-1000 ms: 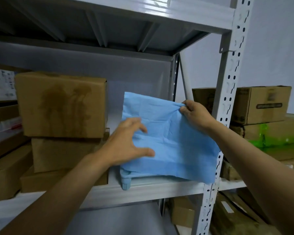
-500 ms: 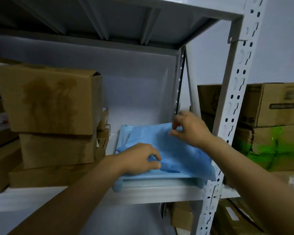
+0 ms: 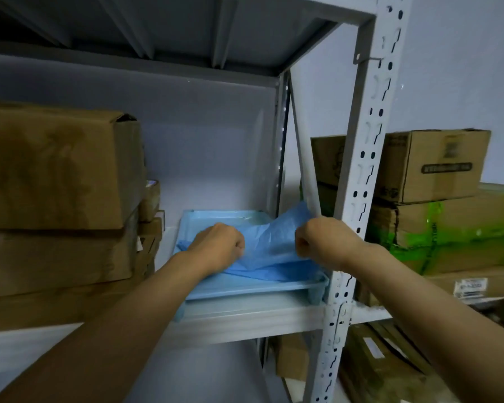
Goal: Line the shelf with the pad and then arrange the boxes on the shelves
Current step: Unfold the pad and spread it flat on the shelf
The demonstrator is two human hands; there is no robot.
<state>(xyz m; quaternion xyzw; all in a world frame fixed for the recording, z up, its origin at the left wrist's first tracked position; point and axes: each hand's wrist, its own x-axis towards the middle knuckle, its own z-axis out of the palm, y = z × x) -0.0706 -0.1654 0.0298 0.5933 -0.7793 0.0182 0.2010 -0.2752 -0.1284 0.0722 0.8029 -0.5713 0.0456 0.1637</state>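
One blue pad (image 3: 269,253) is seen, lying crumpled over one pale blue tray (image 3: 216,214) on the grey metal shelf (image 3: 245,318). Two hands are in view. The left hand (image 3: 219,245) is curled into a fist on the pad's left part, with folds of it gripped under the fingers. The right hand (image 3: 323,242) is also closed, and the pad's right edge is pinched in it and held raised off the tray.

Three large cardboard boxes are stacked at the left of the same shelf: a stained top box (image 3: 56,170), a middle box (image 3: 58,257) and a flat bottom box (image 3: 50,308). Smaller boxes (image 3: 152,205) are wedged behind them; their number cannot be told.

The tray's far rim is left uncovered by the pad, while the near rim is partly covered by it. A narrow strip of bare shelf is left between the tray's left rim and the stack. The tray's right end lies just beside the perforated upright post (image 3: 358,199). The raised pad edge is close to the slanted brace (image 3: 304,170) behind that post. Open room is seen above the tray up to the underside of the upper shelf (image 3: 186,33).

Beyond the post, three more cartons are piled: a printed carton (image 3: 431,164) on top, a green-wrapped carton (image 3: 454,237) under it, and a labelled flat carton (image 3: 474,283) lowest. More boxes (image 3: 291,359) are seen below the shelf.
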